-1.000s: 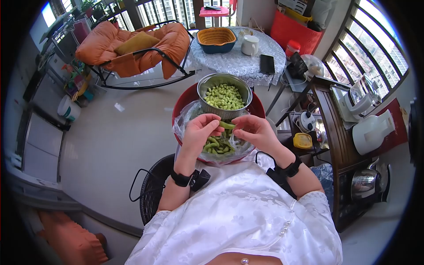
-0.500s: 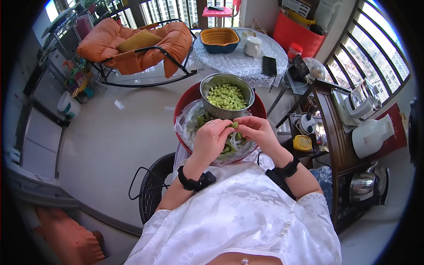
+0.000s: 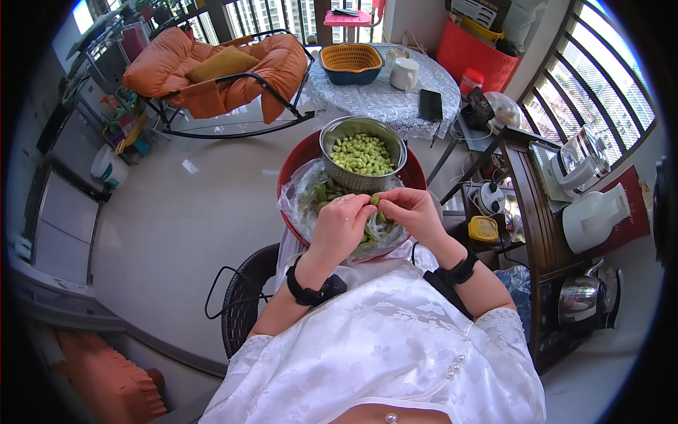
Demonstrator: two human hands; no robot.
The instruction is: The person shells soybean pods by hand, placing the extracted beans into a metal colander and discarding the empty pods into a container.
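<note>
A green bean pod (image 3: 374, 200) is pinched between the fingertips of my left hand (image 3: 342, 220) and my right hand (image 3: 412, 212). Both hands are closed on it and nearly touch. Beneath them, more green pods (image 3: 326, 191) lie in a clear plastic bag (image 3: 295, 199) inside a red basin (image 3: 288, 167). Just beyond my fingers a perforated metal pot (image 3: 353, 179) holds many shelled light-green beans (image 3: 362, 154); it rests at the far side of the basin.
Ahead, a round table with a lace cloth (image 3: 367, 102) bears a yellow-and-blue basket (image 3: 351, 63), a white mug (image 3: 404, 73) and a black phone (image 3: 430, 105). An orange rocking chair (image 3: 205, 71) is at the left. A dark wooden shelf (image 3: 526, 191) stands at the right.
Compared with a second ago, my left hand has turned with its back upward and come close to my right hand. The pod between them now shows only as a short piece.
</note>
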